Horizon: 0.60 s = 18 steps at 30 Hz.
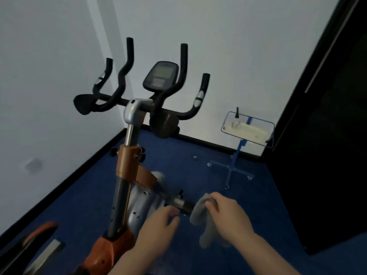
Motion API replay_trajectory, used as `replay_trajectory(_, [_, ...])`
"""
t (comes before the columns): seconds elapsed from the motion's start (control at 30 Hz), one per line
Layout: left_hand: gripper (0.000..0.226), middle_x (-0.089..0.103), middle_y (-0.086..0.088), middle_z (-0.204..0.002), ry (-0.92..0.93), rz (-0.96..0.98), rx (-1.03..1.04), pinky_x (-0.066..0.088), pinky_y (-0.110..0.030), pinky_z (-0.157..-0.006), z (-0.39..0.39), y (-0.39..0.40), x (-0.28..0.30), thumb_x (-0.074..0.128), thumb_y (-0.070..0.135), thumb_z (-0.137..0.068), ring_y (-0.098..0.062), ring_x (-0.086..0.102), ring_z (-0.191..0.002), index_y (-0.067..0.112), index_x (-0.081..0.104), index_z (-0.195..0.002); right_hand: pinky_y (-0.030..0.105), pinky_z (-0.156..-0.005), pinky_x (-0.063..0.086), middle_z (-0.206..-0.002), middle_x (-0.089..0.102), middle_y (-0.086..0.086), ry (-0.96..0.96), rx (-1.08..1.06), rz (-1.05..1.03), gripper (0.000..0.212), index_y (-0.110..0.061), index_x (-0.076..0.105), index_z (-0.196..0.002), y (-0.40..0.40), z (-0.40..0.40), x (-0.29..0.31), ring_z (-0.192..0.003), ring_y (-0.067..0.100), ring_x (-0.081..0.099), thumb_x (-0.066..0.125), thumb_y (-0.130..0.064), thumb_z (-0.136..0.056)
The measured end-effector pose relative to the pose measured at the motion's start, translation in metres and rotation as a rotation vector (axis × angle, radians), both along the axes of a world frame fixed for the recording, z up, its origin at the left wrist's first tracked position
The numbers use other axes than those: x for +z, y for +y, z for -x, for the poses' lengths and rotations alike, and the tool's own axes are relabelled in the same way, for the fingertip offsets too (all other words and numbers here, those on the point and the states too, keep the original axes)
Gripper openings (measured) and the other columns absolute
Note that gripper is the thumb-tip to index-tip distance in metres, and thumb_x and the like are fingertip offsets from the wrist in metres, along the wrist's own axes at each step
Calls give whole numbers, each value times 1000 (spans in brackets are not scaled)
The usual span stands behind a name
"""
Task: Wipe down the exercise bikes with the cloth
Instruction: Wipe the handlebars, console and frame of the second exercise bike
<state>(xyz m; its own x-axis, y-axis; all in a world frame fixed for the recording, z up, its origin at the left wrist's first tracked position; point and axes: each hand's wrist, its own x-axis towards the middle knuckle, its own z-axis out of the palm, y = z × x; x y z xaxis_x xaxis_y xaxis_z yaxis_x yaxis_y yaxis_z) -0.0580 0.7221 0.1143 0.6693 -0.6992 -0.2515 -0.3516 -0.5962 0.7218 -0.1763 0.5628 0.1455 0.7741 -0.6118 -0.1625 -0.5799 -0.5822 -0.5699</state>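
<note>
An orange, silver and black exercise bike (127,167) stands in the room's corner, with black handlebars (123,76) and a console (160,75) on top. A slanted silver bar (174,199) runs down from its orange joint toward me. My right hand (226,211) presses a grey cloth (202,217) around the lower end of that bar; the cloth's tail hangs down. My left hand (158,227) sits just left of it, fingers curled beside the bar; whether it grips the bar is unclear.
Blue carpet (190,167) covers the floor. A small glass-topped stand (246,128) on a blue cross base stands at the back right. A dark door or cabinet (327,135) fills the right side. Part of another orange bike (39,243) shows at bottom left.
</note>
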Motion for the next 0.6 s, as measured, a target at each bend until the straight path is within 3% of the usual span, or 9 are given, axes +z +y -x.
replay_trajectory(0.2, [18,60,28,-103,-108,168,104,44,-10,-81,-55,-58,43,55,36,-92,14,53,-98,50,58,-104,23,-66,48,-87,61,-15,-301,2,-152,9,-37,52,-89,-72,-79,24,-80,-2,56,48,-38,-97])
replay_trajectory(0.37, [18,66,18,-99,-63,361,441,53,-25,-80,-91,-94,58,58,29,-91,5,63,-91,46,62,-99,25,-69,53,-90,65,-10,-579,62,-332,6,-38,53,-91,-125,-143,59,-86,4,63,52,-34,-95])
replay_trajectory(0.53, [28,63,11,-95,-141,584,757,48,-8,-65,-126,-130,66,60,5,-90,3,62,-83,31,67,-98,12,-69,49,-93,61,-20,-802,399,-273,4,-36,54,-96,-151,-215,111,-89,-1,61,52,-33,-96])
replay_trajectory(0.6, [29,66,2,-100,-131,664,857,54,-17,-74,-138,-136,70,58,4,-90,-4,65,-86,29,67,-101,11,-73,47,-95,58,-23,-779,558,-204,6,-40,53,-97,-144,-240,116,-91,-1,59,52,-36,-93])
